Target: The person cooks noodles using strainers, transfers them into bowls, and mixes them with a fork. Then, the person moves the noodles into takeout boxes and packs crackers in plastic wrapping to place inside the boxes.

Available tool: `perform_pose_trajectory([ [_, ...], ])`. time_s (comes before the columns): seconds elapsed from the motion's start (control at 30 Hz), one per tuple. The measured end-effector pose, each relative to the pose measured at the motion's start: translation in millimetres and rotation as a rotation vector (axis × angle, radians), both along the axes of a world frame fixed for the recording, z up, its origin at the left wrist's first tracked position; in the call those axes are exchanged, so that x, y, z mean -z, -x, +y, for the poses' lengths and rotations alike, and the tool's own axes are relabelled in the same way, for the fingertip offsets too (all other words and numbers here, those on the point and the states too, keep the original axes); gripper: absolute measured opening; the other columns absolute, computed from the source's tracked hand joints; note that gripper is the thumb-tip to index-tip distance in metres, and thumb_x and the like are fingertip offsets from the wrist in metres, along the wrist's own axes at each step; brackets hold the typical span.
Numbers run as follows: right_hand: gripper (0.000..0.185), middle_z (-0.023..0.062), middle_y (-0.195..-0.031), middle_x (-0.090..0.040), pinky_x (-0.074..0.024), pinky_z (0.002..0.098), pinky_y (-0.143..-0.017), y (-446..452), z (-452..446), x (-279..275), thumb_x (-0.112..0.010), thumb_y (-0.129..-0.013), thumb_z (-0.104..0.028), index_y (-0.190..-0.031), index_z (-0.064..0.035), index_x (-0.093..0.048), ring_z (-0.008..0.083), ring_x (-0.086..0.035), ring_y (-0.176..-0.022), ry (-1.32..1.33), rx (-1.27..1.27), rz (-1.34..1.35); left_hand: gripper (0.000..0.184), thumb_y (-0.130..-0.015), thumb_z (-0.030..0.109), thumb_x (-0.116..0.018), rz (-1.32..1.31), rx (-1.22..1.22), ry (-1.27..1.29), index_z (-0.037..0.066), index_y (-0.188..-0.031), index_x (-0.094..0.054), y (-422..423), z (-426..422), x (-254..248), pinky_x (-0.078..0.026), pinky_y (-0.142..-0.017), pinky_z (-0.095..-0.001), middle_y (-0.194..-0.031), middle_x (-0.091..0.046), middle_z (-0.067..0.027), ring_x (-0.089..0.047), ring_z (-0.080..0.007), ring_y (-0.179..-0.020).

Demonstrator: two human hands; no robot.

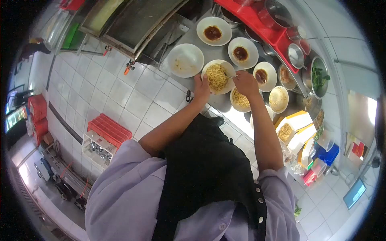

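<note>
A white bowl of yellow noodles [217, 78] stands at the counter's near edge. My left hand [202, 89] is closed on the bowl's left rim, thumb on top. Over the opposite rim, my right hand [246, 83] grips a thin metal utensil [229, 75] whose end reaches into the noodles; its exact kind is hidden. Left of this bowl is a white bowl [185, 60] with a little brown residue. Behind are bowls of dark sauce [212, 33], [240, 54]. Another sauce bowl [261, 76] and a second noodle bowl [240, 99] sit close to my right hand.
A red shelf [265, 24] with metal pots borders the counter at the back right. Greens fill a metal bowl [320, 78] at far right. Yellow-and-white boxes [295, 130], one holding noodles, stand beside my right forearm. Metal equipment [136, 28] is at upper left; red crates [109, 128] rest below.
</note>
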State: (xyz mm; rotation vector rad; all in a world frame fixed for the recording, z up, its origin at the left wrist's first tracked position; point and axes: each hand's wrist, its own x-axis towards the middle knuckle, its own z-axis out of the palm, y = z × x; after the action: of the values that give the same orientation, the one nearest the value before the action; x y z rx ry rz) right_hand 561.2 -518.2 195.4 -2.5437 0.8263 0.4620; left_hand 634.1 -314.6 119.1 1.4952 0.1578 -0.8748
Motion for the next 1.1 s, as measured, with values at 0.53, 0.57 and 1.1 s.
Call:
perform_pose_trajectory([
  [0.53,0.026,0.0183,-0.106,-0.079,-0.0599,0.0523,-0.089,90.2,19.6,-106.7,-0.069,-0.096,-0.025,-0.117,-0.0111,-0.076,0.0388,-0.076,-0.103,-0.058,0.165,-0.329,0.076,-0.117,0.060,-0.023,-0.181,0.176,0.081,0.001,-0.160,-0.044,4.2,10.6,-79.2,-0.039,-0.122,-0.0379,-0.155,-0.057,-0.0156,-0.057,-0.0253,-0.141],
  [0.57,0.024,0.0179,-0.106,-0.079,-0.0604,0.0513,-0.089,97.7,24.1,-118.5,-0.068,-0.096,-0.024,-0.116,-0.0113,-0.076,0.0379,-0.076,-0.102,-0.021,0.160,-0.346,0.076,-0.117,0.061,-0.024,-0.158,0.181,0.128,0.001,-0.160,-0.044,8.7,5.9,-94.1,-0.040,-0.121,-0.0376,-0.154,-0.058,-0.0152,-0.057,-0.0247,-0.140],
  [1.1,0.016,0.0100,-0.098,-0.080,-0.0602,0.0422,-0.076,451.7,-63.7,-209.4,-0.078,-0.089,-0.016,-0.101,-0.0081,-0.083,0.0306,-0.075,-0.081,0.081,0.430,-0.453,0.067,-0.120,0.051,-0.021,-0.264,0.572,0.303,0.000,-0.155,-0.047,343.8,-195.3,-190.9,-0.039,-0.120,-0.0357,-0.152,-0.055,-0.0173,-0.053,-0.0215,-0.140],
])
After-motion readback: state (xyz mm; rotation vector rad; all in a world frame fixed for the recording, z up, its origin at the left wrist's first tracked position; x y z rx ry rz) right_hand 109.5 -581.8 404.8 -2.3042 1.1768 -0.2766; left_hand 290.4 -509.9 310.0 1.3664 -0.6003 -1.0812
